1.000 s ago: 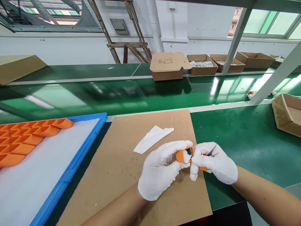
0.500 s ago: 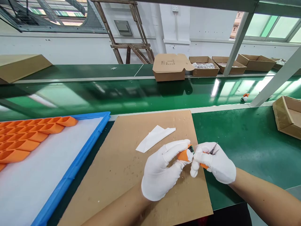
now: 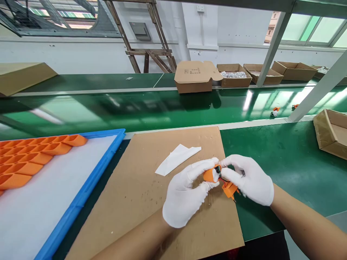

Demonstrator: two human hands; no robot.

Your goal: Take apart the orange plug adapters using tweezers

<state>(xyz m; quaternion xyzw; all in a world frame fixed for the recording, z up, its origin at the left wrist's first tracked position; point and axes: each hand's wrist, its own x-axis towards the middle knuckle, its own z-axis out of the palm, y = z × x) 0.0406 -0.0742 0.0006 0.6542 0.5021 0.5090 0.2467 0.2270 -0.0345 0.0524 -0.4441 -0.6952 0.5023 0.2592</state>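
Note:
My left hand, in a white glove, is closed around an orange plastic casing with a white part at its open end. A small green circuit board shows in that opening. My right hand, also gloved, has its thumb and forefinger pinched at the board. Below these fingers hangs an orange plug piece with pins, joined by thin red and black wires. Whether tweezers are still in my right palm is hidden. Both hands are over the right part of a cardboard sheet.
Folded white paper lies on the cardboard. At left is a blue-rimmed tray with rows of orange casings. A green conveyor runs behind, carrying small orange-and-white parts. Cardboard boxes stand beyond; a slanted metal post rises at right.
My right fingers have shifted up to the board, and the orange plug piece now dangles below them. The tweezers have gone from sight. Another orange part has appeared on the conveyor, whose parts moved left.

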